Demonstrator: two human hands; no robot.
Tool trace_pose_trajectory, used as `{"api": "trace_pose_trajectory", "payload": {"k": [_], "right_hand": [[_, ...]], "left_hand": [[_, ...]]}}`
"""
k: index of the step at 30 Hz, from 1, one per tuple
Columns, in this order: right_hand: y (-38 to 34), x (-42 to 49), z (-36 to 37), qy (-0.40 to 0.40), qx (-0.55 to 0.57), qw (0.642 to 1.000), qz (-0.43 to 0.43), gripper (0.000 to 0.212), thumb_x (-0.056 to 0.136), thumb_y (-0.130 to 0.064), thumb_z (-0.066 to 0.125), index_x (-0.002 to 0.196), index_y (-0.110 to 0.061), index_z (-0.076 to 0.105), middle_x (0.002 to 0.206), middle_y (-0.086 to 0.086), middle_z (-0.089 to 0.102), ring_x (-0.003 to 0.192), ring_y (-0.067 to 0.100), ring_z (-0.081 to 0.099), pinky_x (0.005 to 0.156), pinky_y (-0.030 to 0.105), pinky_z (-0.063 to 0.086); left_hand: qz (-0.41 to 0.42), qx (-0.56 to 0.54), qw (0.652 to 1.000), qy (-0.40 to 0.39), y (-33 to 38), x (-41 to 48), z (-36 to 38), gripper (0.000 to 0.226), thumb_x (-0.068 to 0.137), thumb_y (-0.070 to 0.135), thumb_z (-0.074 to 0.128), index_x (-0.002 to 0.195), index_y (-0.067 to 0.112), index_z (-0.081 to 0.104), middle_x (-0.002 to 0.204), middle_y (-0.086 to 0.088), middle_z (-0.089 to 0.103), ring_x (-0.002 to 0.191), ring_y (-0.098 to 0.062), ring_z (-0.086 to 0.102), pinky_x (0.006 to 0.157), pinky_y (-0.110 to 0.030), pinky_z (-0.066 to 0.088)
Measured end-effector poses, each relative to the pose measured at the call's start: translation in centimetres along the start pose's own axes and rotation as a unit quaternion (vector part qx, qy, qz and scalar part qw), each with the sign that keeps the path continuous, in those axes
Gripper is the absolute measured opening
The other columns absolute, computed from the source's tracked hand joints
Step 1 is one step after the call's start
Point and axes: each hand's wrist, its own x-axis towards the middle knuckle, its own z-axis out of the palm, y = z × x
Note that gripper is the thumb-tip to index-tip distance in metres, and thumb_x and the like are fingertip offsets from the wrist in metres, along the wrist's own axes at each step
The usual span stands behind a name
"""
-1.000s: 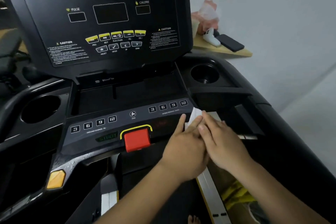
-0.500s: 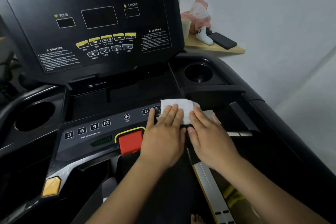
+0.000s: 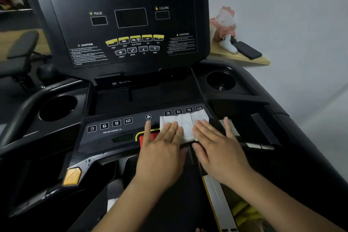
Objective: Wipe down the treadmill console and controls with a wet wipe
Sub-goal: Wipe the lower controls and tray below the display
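Now left hand and right hand flat, fingers spread, pressing wet wipe onto control strip.

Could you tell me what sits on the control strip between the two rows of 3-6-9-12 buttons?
In the head view, only the round fan button sits between the left row and the right row; the left hand's thumb reaches just below it.

One wipe, two hands: left, right. Two cupholders. Eight number keys, four per side. One red stop button. One phone.
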Motion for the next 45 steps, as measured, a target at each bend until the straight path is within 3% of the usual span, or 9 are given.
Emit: {"api": "trace_pose_trajectory", "payload": {"k": [4,6,11,20,23,28,32,40,45], "right_hand": [[-3.0,3.8,-1.0,-0.025,0.044,0.998,-0.028,0.067,0.094,-0.046,0.007,0.149,-0.019,0.035,0.158,-0.005,0.026,0.147,0.005,0.012,0.118,0.050,-0.009],[-4.7,5.0,-1.2,-0.048,0.053,0.996,-0.046,0.068,0.093,-0.046,0.003,0.152,-0.021,0.025,0.161,-0.007,0.015,0.148,0.004,0.002,0.118,0.051,-0.010],[-9.6,7.2,-1.0,-0.075,0.064,0.991,-0.091,0.056,0.102,-0.041,0.022,0.153,-0.019,0.022,0.163,-0.004,0.010,0.149,0.008,0.000,0.118,0.054,-0.008],[-18.3,7.9,0.2,-0.094,0.057,0.976,-0.186,0.058,0.101,-0.042,0.022,0.154,-0.018,0.016,0.163,-0.004,0.004,0.148,0.008,-0.006,0.116,0.058,-0.008],[-18.2,6.3,0.6,-0.090,0.058,0.973,-0.203,0.057,0.102,-0.041,0.023,0.154,-0.021,0.016,0.163,-0.007,0.004,0.148,0.006,-0.007,0.116,0.059,-0.010],[-14.7,4.3,1.2,-0.026,0.044,0.982,-0.183,0.056,0.094,-0.039,0.029,0.144,-0.017,0.044,0.154,-0.004,0.037,0.144,0.009,0.027,0.113,0.063,0.008],[-10.6,3.4,0.7,-0.008,0.005,0.990,-0.140,0.054,0.093,-0.040,0.034,0.137,-0.014,0.053,0.145,-0.002,0.049,0.137,0.010,0.041,0.109,0.061,0.013],[-2.1,0.7,-0.1,0.012,-0.042,0.999,-0.006,0.054,0.094,-0.041,0.033,0.140,-0.018,0.050,0.146,-0.003,0.048,0.138,0.005,0.033,0.113,0.055,0.012],[2.1,0.0,-0.9,-0.002,-0.054,0.996,0.073,0.053,0.098,-0.041,0.029,0.145,-0.021,0.042,0.150,-0.004,0.042,0.138,0.003,0.029,0.117,0.056,0.010]], "left_hand": [[-0.042,0.018,0.998,-0.038,-2.5,1.6,-1.8,0.074,0.091,0.046,0.002,0.146,0.018,0.043,0.153,0.000,0.040,0.142,-0.013,0.036,0.118,-0.058,0.003],[-0.059,0.005,0.998,-0.026,-4.7,1.2,-2.2,0.080,0.086,0.043,-0.005,0.147,0.020,0.042,0.155,0.001,0.038,0.143,-0.011,0.035,0.118,-0.056,0.003],[-0.119,-0.019,0.992,0.026,-9.9,-2.4,-1.6,0.059,0.093,0.038,0.022,0.129,0.014,0.062,0.137,-0.004,0.059,0.126,-0.016,0.056,0.110,-0.062,0.029],[-0.213,-0.024,0.974,0.077,-13.9,-9.9,-0.8,0.056,0.093,0.038,0.030,0.129,0.012,0.063,0.136,-0.004,0.061,0.128,-0.016,0.054,0.112,-0.057,0.029],[-0.197,-0.037,0.977,0.073,-12.7,-11.5,-0.3,0.054,0.093,0.036,0.032,0.131,0.011,0.061,0.138,-0.005,0.059,0.133,-0.018,0.049,0.115,-0.055,0.026],[-0.161,-0.054,0.983,0.065,-8.6,-10.5,0.5,0.054,0.091,0.032,0.037,0.134,0.005,0.058,0.140,-0.011,0.056,0.135,-0.026,0.047,0.114,-0.054,0.028],[-0.118,-0.066,0.989,0.053,-5.3,-7.4,0.6,0.055,0.093,0.031,0.038,0.137,0.004,0.054,0.143,-0.012,0.053,0.138,-0.027,0.044,0.115,-0.053,0.026],[0.026,-0.040,0.999,0.000,0.9,-0.6,0.1,0.062,0.093,0.037,0.025,0.141,0.005,0.049,0.145,-0.014,0.050,0.139,-0.028,0.041,0.118,-0.055,0.021],[0.088,-0.024,0.994,-0.055,3.8,4.0,-0.6,0.063,0.100,0.040,0.024,0.156,0.011,0.014,0.163,-0.008,0.011,0.151,-0.022,0.006,0.119,-0.056,-0.007]]}}
